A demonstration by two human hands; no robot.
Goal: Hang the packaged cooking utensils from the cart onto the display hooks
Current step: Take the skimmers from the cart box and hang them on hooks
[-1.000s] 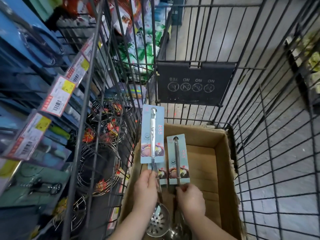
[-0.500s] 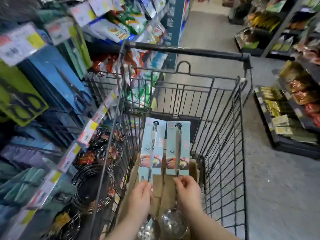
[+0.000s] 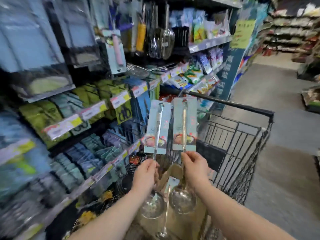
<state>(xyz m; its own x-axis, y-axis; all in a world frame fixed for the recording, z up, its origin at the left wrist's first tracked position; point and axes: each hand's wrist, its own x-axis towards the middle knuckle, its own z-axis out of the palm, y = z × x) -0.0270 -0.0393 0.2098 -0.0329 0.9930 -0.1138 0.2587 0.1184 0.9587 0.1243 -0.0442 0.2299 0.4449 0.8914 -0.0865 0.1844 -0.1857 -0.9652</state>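
I hold two packaged skimmer ladles upright above the black wire cart (image 3: 242,134). My left hand (image 3: 146,172) grips the metal handle of the left ladle (image 3: 158,125), which has a pale blue card and a white handle. My right hand (image 3: 194,168) pinches the handle of the right ladle (image 3: 185,123) just under its blue card. Both perforated bowls hang below my hands. A cardboard box (image 3: 170,172) in the cart holds another carded utensil (image 3: 167,203). Hooks with hanging utensils (image 3: 155,30) are on the shelf wall up and to the left.
Shelving on the left carries green and blue carded packs behind price tags (image 3: 119,99). A pink-handled carded tool (image 3: 116,49) hangs above. Snack bags (image 3: 192,75) fill the shelves past the cart handle (image 3: 225,103). The grey aisle floor (image 3: 280,153) runs along the right.
Both hands have lifted the two ladles out of the box and up above the cart. My view has swung up and left toward the hanging display.
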